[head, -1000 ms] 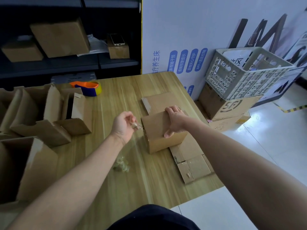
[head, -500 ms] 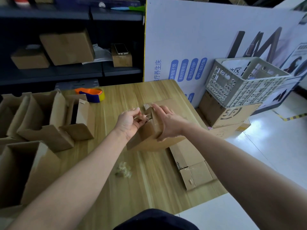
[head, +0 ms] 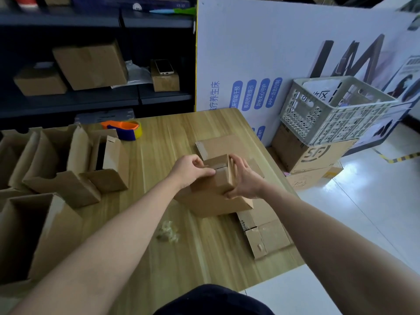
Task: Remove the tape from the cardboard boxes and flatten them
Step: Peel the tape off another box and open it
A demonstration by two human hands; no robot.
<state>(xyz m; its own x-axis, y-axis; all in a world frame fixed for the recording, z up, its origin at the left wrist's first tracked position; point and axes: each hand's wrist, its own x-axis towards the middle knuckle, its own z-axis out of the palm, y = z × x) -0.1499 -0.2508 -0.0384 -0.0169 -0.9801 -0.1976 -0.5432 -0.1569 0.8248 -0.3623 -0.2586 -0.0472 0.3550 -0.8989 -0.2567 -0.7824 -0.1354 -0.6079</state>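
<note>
Near the right-hand middle of the pale wooden table (head: 159, 155), a small brown cardboard box (head: 216, 194) is being held between both hands, tilting with its long axis running from near-left to far-right and its top end pointing away from the person. Its far side is hiding behind the fingers, and whether any tape is clinging to its seam is too small to tell. The left hand (head: 189, 170) is curling over the box's upper left edge, fingers bent and gripping; the right hand (head: 242, 180) is wrapping the right side, thumb pressing underneath (the palm is covering that face). Beneath and beyond the box, flattened brown cardboard sheets (head: 266, 235) are lying, their right edge overhanging the table. A crumpled wad of clear tape (head: 167, 231) is sitting just in front. Open brown cardboard boxes (head: 68, 169) are crowding the left edge, partly cut off, with an orange-and-blue tape dispenser (head: 123, 129) behind them.
</note>
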